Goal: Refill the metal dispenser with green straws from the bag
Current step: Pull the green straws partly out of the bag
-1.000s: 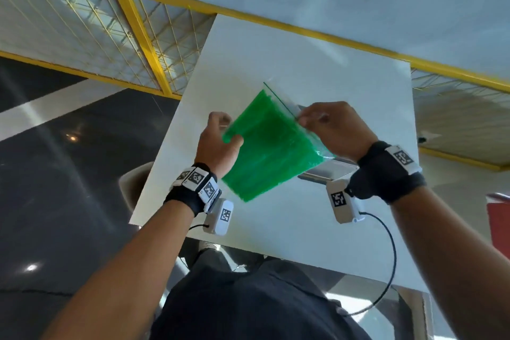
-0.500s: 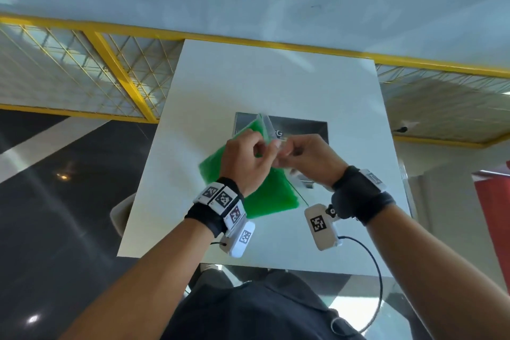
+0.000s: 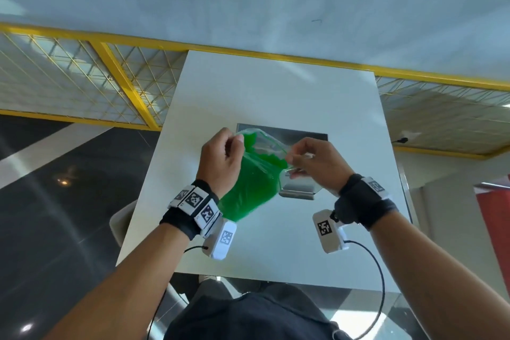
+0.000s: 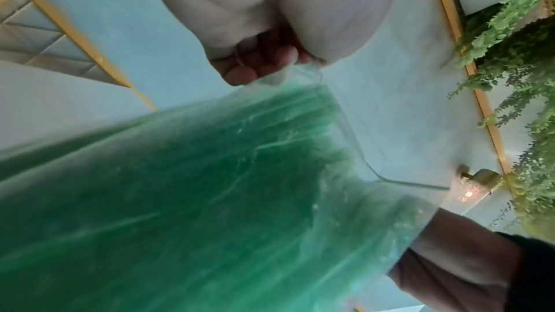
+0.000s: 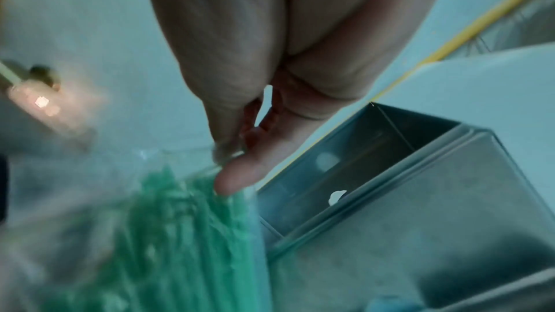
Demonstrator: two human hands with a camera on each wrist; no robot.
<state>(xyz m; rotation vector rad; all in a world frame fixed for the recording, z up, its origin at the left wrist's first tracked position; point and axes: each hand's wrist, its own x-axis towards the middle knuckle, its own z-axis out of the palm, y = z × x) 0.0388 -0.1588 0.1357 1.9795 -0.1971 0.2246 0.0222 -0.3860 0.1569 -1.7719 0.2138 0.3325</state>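
A clear plastic bag (image 3: pixel 248 188) full of green straws (image 3: pixel 256 171) hangs over the white table (image 3: pixel 276 96), its mouth pulled apart. My left hand (image 3: pixel 220 157) pinches the left lip of the mouth and my right hand (image 3: pixel 311 160) pinches the right lip. In the left wrist view my left fingertips (image 4: pixel 258 68) pinch the bag (image 4: pixel 210 198). In the right wrist view my right fingertips (image 5: pixel 237 170) hold the bag edge beside the straws (image 5: pixel 168 234). The metal dispenser (image 3: pixel 298 138) stands open-topped just behind the bag; its hollow inside (image 5: pixel 354 170) shows no straws.
A yellow railing (image 3: pixel 118 74) with wire mesh runs behind and left of the table. A dark shiny floor (image 3: pixel 55 215) lies to the left. A light chair seat (image 3: pixel 121 223) pokes out by the table's left edge. A red panel (image 3: pixel 496 223) stands at the right.
The bag came down from a raised, tilted hold to in front of the dispenser. Both hands met at its mouth, then pulled apart, spreading it open.
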